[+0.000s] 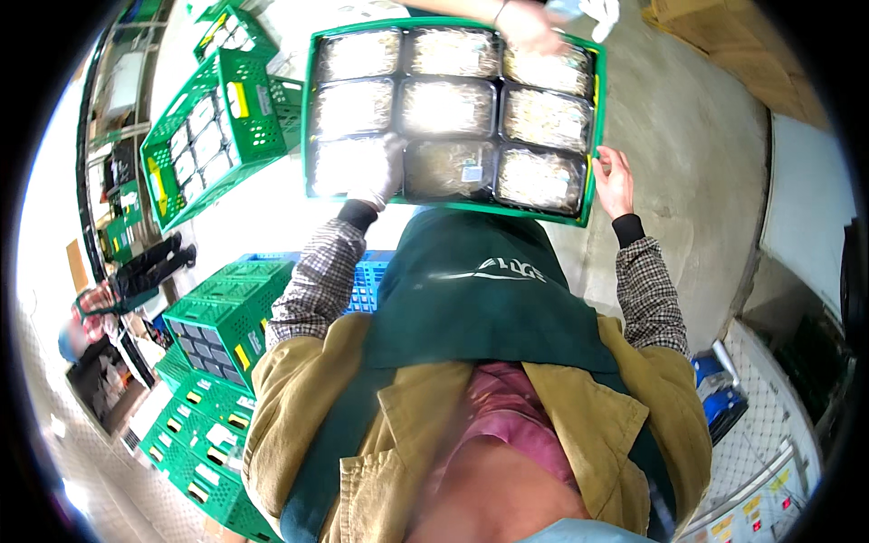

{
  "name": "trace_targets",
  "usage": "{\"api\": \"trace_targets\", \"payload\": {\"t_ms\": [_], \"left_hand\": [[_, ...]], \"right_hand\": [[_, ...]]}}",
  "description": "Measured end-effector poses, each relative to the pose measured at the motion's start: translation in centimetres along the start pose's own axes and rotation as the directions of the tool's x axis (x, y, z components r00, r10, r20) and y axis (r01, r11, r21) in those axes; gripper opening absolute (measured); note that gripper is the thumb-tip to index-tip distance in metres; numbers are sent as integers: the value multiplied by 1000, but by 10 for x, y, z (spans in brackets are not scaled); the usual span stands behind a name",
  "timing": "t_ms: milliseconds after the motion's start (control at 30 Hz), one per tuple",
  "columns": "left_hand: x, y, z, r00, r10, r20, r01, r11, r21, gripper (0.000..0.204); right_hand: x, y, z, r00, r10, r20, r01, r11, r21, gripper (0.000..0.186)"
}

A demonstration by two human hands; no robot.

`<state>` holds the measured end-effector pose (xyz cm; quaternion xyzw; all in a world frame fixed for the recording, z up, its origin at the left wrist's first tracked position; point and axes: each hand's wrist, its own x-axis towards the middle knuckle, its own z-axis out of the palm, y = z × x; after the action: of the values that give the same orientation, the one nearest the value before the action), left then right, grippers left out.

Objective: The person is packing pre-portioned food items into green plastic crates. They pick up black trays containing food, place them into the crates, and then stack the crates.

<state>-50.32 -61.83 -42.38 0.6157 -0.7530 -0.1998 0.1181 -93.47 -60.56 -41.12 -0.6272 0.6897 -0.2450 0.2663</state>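
Note:
In front of my body is a green plastic crate [593, 201] holding several black trays under clear film, with pale, thin strands showing inside. One near tray [448, 169] bears a small label. My left hand [382, 174], in a white glove, reaches over the near rim beside the near-left tray [339, 167]; glare and blur hide how its fingers close. My bare right hand [614, 183] is closed on the crate's right wall, fingers at the rim. At the far side, another person's blurred hand [529, 27] hovers over the far-right tray [548, 70].
Green crates with similar packs [204, 149] stand at the far left. More stacked green crates [222, 317] and a blue crate [367, 282] are nearer. A person [109, 299] stands farther left. Cardboard boxes [738, 41] lie far right, above a concrete floor [679, 163].

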Motion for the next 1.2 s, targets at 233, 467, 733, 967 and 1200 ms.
{"api": "trace_targets", "payload": {"t_ms": [233,467,733,967,1200], "left_hand": [[-41,14,22,998,33,-59,-22,983,181,40],[-90,85,-9,529,-839,129,551,224,-804,24],[-76,82,92,417,-724,550,268,-480,-835,30],[-116,93,14,521,-659,543,516,-263,-815,27],[-81,33,-35,792,-454,408,589,390,-708,35]], "right_hand": [[105,-103,54,911,-411,17,406,906,119,18],[231,-137,171,777,-619,110,596,669,-443,36],[297,-156,197,722,-401,564,590,782,-199,35],[244,-169,120,812,-254,525,462,830,-313,47],[177,-112,8,986,2,168,74,891,-448,65]]}}
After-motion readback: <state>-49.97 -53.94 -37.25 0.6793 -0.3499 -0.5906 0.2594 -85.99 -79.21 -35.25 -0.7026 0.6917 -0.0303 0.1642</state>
